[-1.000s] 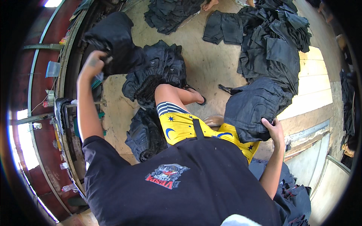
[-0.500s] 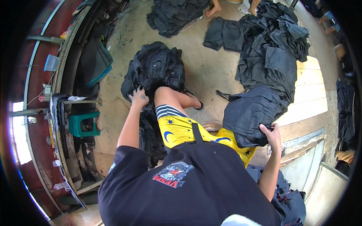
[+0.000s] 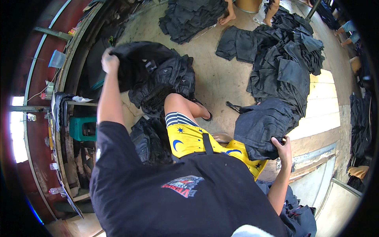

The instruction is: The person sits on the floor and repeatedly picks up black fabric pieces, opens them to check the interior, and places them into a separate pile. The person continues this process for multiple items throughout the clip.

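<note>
Garment (image 3: 138, 63), black, is hanging from your left hand (image 3: 109, 61): you're gripping it closed-fisted by one edge, arm raised out to your left, cloth draping over the dark heap (image 3: 173, 79) by your knee. Going big to small from there.

Main pile (image 3: 288, 67) of dark garments is spreading across the floor (image 3: 221, 87) ahead and to your right, well apart from the lifted piece. Second pile (image 3: 189, 15) is sitting at the far edge, with someone else's bare feet (image 3: 229, 17) just beside it.

Denim bundle (image 3: 264, 126) is lying on your right, touching your yellow shorts (image 3: 193, 138). Your right hand (image 3: 283, 148) is closing its fingers on the bundle's near edge, holding it.

Another dark bundle (image 3: 148, 140) is sitting low on your left, just beside your thigh.

Green stool (image 3: 81, 128) is standing further left, near the curved wall. Your sandal (image 3: 207, 116) is resting on the floor between the heap and the denim bundle.
</note>
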The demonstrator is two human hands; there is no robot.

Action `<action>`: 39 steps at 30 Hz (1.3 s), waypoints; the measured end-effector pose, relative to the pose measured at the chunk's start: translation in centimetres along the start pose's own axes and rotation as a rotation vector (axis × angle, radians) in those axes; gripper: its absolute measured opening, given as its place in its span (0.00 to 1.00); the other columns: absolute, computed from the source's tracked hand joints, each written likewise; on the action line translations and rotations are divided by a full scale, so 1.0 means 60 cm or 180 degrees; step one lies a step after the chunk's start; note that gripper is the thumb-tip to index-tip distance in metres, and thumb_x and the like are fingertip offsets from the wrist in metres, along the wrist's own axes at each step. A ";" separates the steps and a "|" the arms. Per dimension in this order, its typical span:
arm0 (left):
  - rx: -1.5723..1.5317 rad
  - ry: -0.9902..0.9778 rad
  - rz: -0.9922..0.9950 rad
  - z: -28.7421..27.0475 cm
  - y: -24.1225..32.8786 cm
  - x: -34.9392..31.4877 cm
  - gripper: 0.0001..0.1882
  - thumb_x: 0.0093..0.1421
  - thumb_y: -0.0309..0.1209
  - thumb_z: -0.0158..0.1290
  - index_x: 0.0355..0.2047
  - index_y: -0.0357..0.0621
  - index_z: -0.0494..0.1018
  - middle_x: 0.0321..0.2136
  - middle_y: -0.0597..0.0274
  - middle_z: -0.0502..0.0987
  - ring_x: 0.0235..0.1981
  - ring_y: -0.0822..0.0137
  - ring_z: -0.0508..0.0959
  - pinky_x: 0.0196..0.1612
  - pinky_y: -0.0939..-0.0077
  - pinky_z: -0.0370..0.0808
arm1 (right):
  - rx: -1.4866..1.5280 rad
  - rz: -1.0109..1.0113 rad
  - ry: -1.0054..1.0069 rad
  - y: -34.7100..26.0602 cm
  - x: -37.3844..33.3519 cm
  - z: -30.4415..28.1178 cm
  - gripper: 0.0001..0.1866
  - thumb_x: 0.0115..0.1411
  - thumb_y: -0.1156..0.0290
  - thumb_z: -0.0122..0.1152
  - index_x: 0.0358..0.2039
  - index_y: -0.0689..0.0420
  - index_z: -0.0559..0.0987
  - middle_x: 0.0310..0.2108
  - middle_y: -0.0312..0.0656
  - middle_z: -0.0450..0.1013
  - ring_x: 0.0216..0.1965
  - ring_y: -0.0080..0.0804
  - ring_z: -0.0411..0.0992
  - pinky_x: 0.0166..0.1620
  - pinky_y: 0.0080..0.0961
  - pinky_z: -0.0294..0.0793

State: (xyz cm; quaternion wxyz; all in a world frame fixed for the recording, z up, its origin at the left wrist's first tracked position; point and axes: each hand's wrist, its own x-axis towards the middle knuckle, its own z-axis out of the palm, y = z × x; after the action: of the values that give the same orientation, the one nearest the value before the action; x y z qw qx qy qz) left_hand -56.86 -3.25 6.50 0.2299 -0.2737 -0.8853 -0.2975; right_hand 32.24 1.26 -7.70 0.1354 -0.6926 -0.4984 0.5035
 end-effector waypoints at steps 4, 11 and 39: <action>0.0368 0.0540 0.1329 -0.121 0.098 0.103 0.27 0.58 0.24 0.56 0.56 0.66 0.84 0.48 0.54 0.85 0.54 0.47 0.83 0.58 0.53 0.80 | -0.0031 -0.0053 0.0096 -0.003 -0.008 0.005 0.56 0.55 0.45 0.82 0.70 0.70 0.65 0.61 0.62 0.72 0.61 0.48 0.73 0.64 0.38 0.73; 0.1452 -0.0297 0.2137 -0.047 0.069 -0.130 0.35 0.58 0.18 0.50 0.63 0.65 0.79 0.54 0.52 0.78 0.54 0.44 0.78 0.53 0.47 0.79 | -0.0123 -0.0110 0.0124 -0.025 -0.005 0.012 0.54 0.56 0.47 0.81 0.69 0.72 0.65 0.60 0.62 0.73 0.60 0.48 0.75 0.64 0.37 0.73; -0.4521 -0.5810 -0.2844 -0.081 0.533 -0.822 0.22 0.70 0.18 0.52 0.63 0.37 0.71 0.56 0.55 0.82 0.55 0.59 0.84 0.59 0.52 0.83 | 0.2421 -0.1092 -0.0247 -0.134 -0.105 0.096 0.23 0.70 0.78 0.66 0.63 0.67 0.74 0.54 0.43 0.80 0.53 0.27 0.79 0.60 0.27 0.77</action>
State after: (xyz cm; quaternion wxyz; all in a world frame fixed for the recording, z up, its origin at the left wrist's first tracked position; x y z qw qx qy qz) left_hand 0.90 -2.05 -5.30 -0.7912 -0.1189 -0.3799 -0.4642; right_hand 23.05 -2.00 -1.27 0.4446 -0.4808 -0.3898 0.6475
